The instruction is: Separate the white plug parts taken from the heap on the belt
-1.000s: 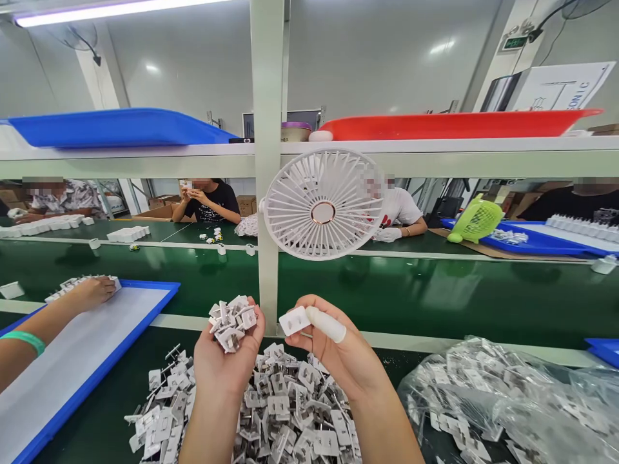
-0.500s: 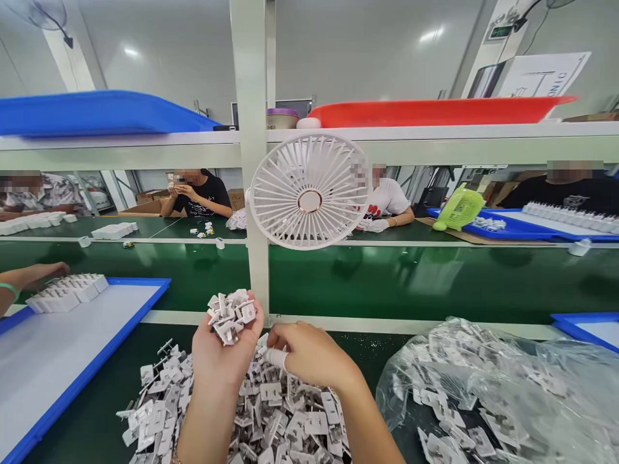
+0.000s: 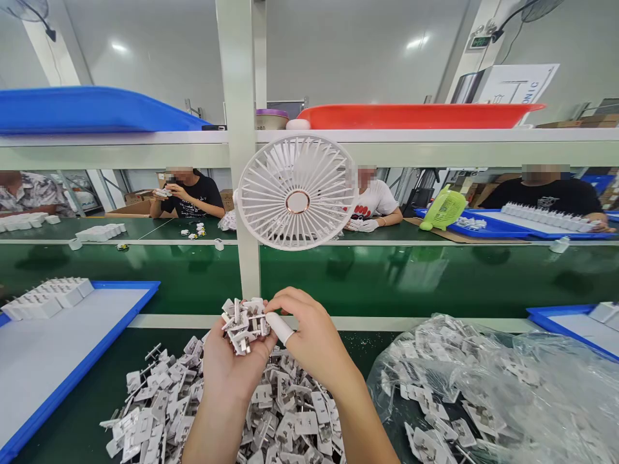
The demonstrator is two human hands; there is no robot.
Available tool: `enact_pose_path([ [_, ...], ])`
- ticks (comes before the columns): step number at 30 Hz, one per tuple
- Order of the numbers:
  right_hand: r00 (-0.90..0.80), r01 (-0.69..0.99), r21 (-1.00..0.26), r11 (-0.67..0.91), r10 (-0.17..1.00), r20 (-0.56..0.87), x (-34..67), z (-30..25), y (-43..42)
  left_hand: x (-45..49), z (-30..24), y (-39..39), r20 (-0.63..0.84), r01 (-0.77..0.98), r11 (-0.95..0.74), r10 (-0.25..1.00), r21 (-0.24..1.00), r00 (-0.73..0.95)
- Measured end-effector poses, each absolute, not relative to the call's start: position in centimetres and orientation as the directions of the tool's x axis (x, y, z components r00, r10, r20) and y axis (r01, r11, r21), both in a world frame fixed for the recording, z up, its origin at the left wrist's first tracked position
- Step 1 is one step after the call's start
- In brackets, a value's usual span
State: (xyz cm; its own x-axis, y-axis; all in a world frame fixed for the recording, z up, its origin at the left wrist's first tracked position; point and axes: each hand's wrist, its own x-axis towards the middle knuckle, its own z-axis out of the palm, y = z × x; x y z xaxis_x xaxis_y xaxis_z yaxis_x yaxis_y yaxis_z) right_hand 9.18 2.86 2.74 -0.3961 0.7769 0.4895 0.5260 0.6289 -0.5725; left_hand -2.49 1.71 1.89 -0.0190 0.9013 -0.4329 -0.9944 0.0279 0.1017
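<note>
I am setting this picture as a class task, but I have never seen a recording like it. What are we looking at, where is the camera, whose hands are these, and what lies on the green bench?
There is no machine here. A person works with bare hands, and the picture comes from a camera worn on their head, looking forward and down. The left hand cups a handful of small white plastic parts. The right hand touches that handful with its fingertips; whether it grips a part cannot be told. Below them a pile of like parts lies on the green surface, with a clear bag of more at the right and a blue tray at the left.
</note>
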Motion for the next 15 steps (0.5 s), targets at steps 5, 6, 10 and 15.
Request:
enact_pose_path([
  [5, -0.421, 0.568, -0.484, 0.666, 0.74, 0.524, 9.38, 2.83, 2.8, -2.29, 1.93, 1.57, -0.437, -0.993, 0.052, 0.899, 0.107, 0.0],
  [6, -0.42, 0.575, -0.474, 0.667, 0.738, 0.528, 9.39, 2.84, 2.75, -2.26, 1.9, 1.55, -0.441, -0.993, 0.056, 0.898, 0.108, 0.003],
  [10, -0.387, 0.601, -0.471, 0.646, 0.751, 0.535, 9.41, 2.74, 2.58, -2.17, 1.73, 1.57, -0.461, -0.991, 0.058, 0.887, 0.12, -0.004],
  [15, -0.299, 0.617, -0.511, 0.598, 0.779, 0.551, 9.43, 2.41, 2.72, -1.84, 1.67, 1.45, -0.458, -0.989, 0.069, 0.889, 0.127, 0.003],
])
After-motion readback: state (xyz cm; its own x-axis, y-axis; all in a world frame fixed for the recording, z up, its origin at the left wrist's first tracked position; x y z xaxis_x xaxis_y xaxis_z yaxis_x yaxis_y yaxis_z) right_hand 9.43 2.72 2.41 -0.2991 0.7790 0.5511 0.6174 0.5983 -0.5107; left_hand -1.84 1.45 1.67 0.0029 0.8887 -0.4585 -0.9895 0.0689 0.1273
